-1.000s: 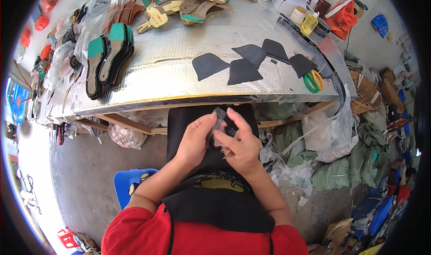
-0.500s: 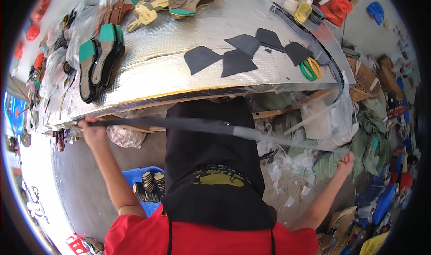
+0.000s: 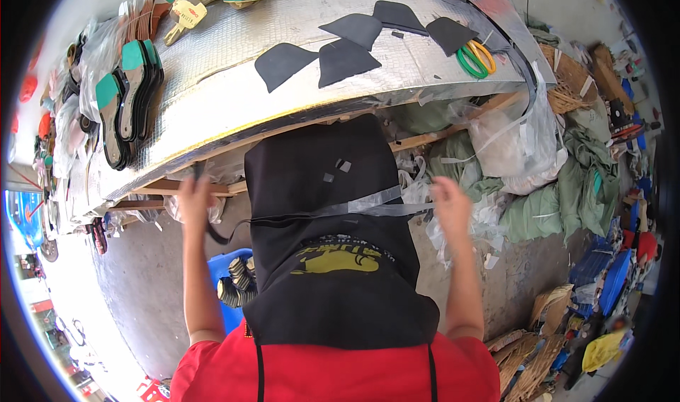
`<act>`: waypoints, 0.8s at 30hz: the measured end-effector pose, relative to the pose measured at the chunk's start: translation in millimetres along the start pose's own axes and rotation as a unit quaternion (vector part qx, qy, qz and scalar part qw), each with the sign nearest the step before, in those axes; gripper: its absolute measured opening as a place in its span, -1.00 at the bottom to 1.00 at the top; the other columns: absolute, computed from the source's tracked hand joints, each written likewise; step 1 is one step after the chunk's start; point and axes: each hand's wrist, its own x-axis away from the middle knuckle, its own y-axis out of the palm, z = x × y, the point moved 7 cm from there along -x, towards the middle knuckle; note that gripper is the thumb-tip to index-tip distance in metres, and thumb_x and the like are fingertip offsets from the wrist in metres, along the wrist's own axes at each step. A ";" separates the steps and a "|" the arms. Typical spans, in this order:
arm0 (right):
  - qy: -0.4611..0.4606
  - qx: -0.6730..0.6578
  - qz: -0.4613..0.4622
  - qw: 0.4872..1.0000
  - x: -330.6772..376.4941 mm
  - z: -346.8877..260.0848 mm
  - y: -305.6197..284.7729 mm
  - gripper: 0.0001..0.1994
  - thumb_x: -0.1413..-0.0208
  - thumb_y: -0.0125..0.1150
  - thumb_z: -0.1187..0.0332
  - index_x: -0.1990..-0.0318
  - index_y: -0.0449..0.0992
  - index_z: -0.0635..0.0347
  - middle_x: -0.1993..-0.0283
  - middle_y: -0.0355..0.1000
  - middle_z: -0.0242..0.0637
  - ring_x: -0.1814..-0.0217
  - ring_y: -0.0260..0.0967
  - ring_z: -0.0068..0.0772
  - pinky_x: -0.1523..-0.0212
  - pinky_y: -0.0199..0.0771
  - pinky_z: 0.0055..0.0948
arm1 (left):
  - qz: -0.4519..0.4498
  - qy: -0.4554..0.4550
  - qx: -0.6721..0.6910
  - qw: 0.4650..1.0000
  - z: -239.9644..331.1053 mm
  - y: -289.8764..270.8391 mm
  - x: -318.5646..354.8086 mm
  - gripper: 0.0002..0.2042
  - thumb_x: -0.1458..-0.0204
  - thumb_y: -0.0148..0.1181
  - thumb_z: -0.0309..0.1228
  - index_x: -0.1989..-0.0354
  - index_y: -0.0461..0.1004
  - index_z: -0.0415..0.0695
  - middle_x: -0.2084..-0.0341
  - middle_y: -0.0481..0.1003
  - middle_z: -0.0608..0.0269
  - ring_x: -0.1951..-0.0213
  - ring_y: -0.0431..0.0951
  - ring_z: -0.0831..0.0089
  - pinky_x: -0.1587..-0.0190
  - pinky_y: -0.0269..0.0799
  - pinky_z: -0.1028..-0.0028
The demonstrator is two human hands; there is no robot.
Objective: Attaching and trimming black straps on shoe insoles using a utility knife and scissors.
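Note:
A long black strip (image 3: 283,221) lies slack across my black apron (image 3: 319,161). Toward the right it runs into a translucent film strip (image 3: 389,208). My left hand (image 3: 195,198) is closed round the black end, which pokes out above the fingers and loops down beside the wrist. At the right, the film's end reaches my right hand (image 3: 452,200), whose fingers are pinched on it; both hands are a little blurred. Small dark and pale scraps (image 3: 343,166) cling to the apron above the strip.
On the silver-covered table (image 3: 205,104) lie several black cut pieces (image 3: 348,63), green and yellow loop handles (image 3: 471,59) and stacked green-tipped insoles (image 3: 138,90). Plastic bags (image 3: 513,143) and green cloth (image 3: 531,214) crowd the right. A blue tub (image 3: 230,310) stands on the floor at the left.
Both hands have come inward from wide apart. The strip, stretched out before, now sags onto the apron. The view has shifted, and scraps now show on the apron.

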 end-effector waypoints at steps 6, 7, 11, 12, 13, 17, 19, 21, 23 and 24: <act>-0.144 0.140 -0.204 0.958 45.0 -99.4 116.7 -0.81 -0.02 0.27 0.27 0.26 0.48 0.13 0.28 0.39 -0.24 0.37 0.50 -0.10 0.38 0.49 -0.16 | -0.337 0.241 -0.050 0.909 96.5 175.3 88.4 -0.73 -0.11 0.20 -0.32 0.18 0.46 -0.30 0.55 0.52 0.15 0.60 0.51 0.45 0.50 0.42 0.43; -0.138 0.222 -0.240 0.935 50.1 -92.8 128.6 -0.82 -0.01 0.26 0.28 0.30 0.46 0.15 0.29 0.37 -0.25 0.40 0.50 -0.10 0.40 0.49 -0.14 | -0.333 0.307 -0.065 0.889 106.6 189.5 98.0 -0.73 -0.08 0.22 -0.32 0.20 0.47 -0.30 0.54 0.52 0.15 0.61 0.51 0.44 0.51 0.41 0.43; -0.150 0.164 -0.198 0.955 50.5 -81.4 127.0 -0.85 0.00 0.24 0.35 0.34 0.43 0.18 0.30 0.37 -0.24 0.43 0.48 -0.06 0.41 0.48 -0.13 | -0.540 0.105 -0.095 0.830 79.3 235.5 122.2 -0.75 -0.03 0.28 -0.34 0.26 0.48 -0.28 0.55 0.52 0.16 0.65 0.49 0.48 0.54 0.38 0.43; -0.147 0.130 -0.190 0.962 48.5 -79.8 123.1 -0.86 0.01 0.24 0.36 0.35 0.43 0.17 0.30 0.37 -0.24 0.43 0.47 -0.06 0.41 0.48 -0.13 | -0.540 0.106 -0.094 0.830 80.6 236.2 124.0 -0.75 -0.03 0.28 -0.34 0.26 0.48 -0.28 0.55 0.52 0.16 0.65 0.49 0.48 0.54 0.38 0.43; -0.134 0.106 -0.188 0.967 45.2 -76.8 119.3 -0.87 0.01 0.24 0.38 0.35 0.42 0.15 0.30 0.37 -0.25 0.43 0.46 -0.05 0.41 0.47 -0.12 | -0.531 0.101 -0.089 0.837 82.8 234.2 124.1 -0.77 -0.02 0.29 -0.35 0.27 0.48 -0.26 0.58 0.50 0.20 0.67 0.46 0.52 0.57 0.35 0.46; -0.158 0.051 -0.128 0.978 20.5 -65.6 80.2 -0.90 0.03 0.22 0.44 0.37 0.40 0.08 0.32 0.37 -0.27 0.38 0.44 -0.04 0.39 0.42 -0.11 | -0.568 0.037 0.028 0.822 102.3 213.8 123.2 -0.78 -0.03 0.29 -0.33 0.33 0.50 -0.24 0.65 0.44 0.29 0.73 0.35 0.60 0.63 0.25 0.55; -0.163 0.052 -0.012 0.985 -8.3 -39.7 31.9 -0.91 -0.05 0.21 0.36 0.34 0.42 0.09 0.35 0.40 -0.24 0.34 0.42 0.00 0.35 0.40 -0.10 | -0.559 0.010 0.063 0.826 108.5 187.1 112.8 -0.80 -0.03 0.30 -0.34 0.34 0.50 -0.23 0.65 0.42 0.36 0.72 0.29 0.65 0.64 0.19 0.58; -0.041 0.061 0.063 0.995 -37.9 25.3 -42.2 -0.85 -0.14 0.19 0.26 0.28 0.46 0.12 0.29 0.46 -0.16 0.27 0.46 -0.02 0.25 0.42 -0.17 | -0.535 -0.038 0.122 0.835 105.5 151.3 97.3 -0.82 -0.03 0.31 -0.35 0.35 0.50 -0.20 0.65 0.39 0.43 0.72 0.24 0.71 0.66 0.13 0.62; -0.018 0.149 0.147 0.978 -57.5 87.6 -129.2 -0.83 -0.17 0.17 0.28 0.22 0.49 0.17 0.29 0.50 -0.12 0.25 0.47 -0.07 0.19 0.43 -0.22 | -0.507 -0.069 0.151 0.846 89.4 109.3 79.2 -0.83 -0.02 0.31 -0.36 0.34 0.50 -0.19 0.63 0.40 0.41 0.71 0.25 0.71 0.67 0.13 0.64; 0.028 0.163 0.210 0.964 -61.3 125.8 -176.5 -0.82 -0.15 0.18 0.31 0.22 0.50 0.24 0.28 0.51 -0.10 0.23 0.49 -0.13 0.18 0.43 -0.25 | -0.500 -0.071 0.179 0.844 79.0 88.7 70.7 -0.83 -0.02 0.31 -0.37 0.34 0.50 -0.19 0.63 0.40 0.40 0.71 0.25 0.70 0.67 0.12 0.64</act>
